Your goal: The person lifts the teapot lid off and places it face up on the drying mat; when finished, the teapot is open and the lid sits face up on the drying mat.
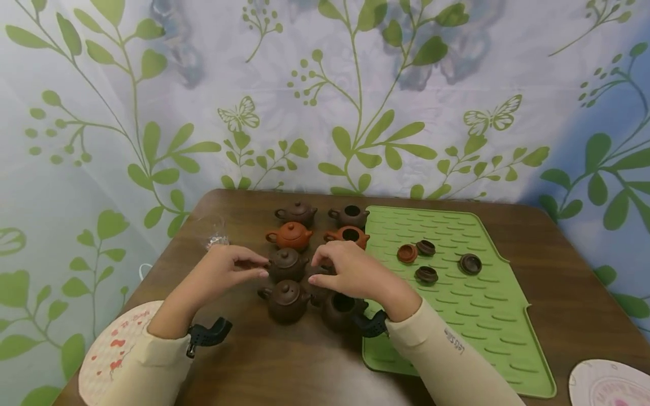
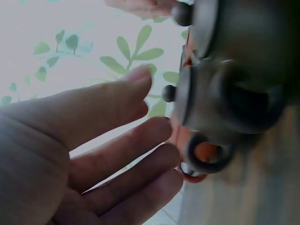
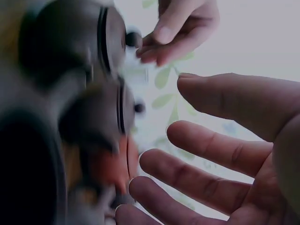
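My left hand [image 1: 228,268] is held beside a dark brown lidded teapot [image 1: 286,265], thumb and fingers apart with nothing between them. In the left wrist view, its fingers [image 2: 140,164] are near the handles of the lidded teapots. My right hand [image 1: 350,270] hovers over the right column of teapots, partly hiding a dark pot below it; its fingers are spread and hold nothing in the right wrist view. Nearest me stand a round brown lidded teapot [image 1: 286,303] and a brown lidless teapot [image 1: 335,316]. Farther back are an orange lidded teapot [image 1: 290,237] and an orange lidless one [image 1: 360,239].
Two more brown teapots, one lidded [image 1: 299,213] and one lidless [image 1: 359,219], stand at the back. Several lids, including an orange lid [image 1: 407,254], lie on a green mat [image 1: 487,327]. Clear plastic [image 1: 217,239] and a round patterned mat [image 1: 104,352] are at left.
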